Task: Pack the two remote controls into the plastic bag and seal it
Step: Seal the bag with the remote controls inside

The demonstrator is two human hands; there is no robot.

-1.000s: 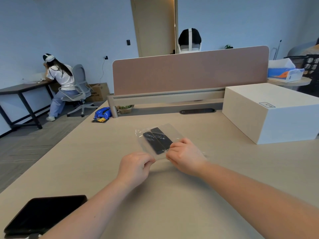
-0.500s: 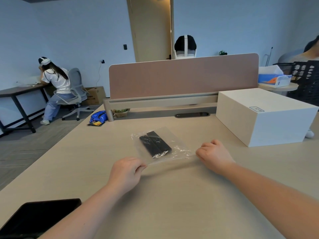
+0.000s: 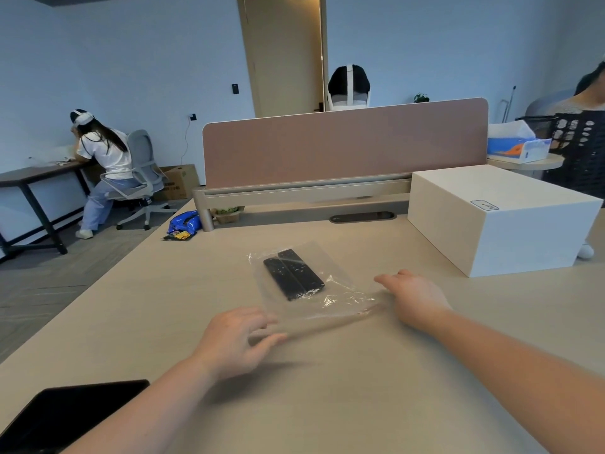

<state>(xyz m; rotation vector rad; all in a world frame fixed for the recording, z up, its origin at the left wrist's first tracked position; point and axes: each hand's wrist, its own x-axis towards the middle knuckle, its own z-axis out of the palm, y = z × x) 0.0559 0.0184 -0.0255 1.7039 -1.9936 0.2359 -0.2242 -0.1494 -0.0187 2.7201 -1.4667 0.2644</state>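
Clear film: the plastic bag is seen lying flat on the table, thin, limp and crinkled, judged very light and slippery.
Contents: two remote controls are held inside, side by side, black and rigid; most of the weight is judged to sit there.
Left hand: blurred, fingers spread, nothing held; the bag's near-left corner is touched or nearly so.
Right hand: open and flat, resting at the bag's near-right edge, nothing gripped.
Hold: the near mouth edge is best pinched at both corners.
Risk: the film may slide or wrinkle if pressed unevenly.
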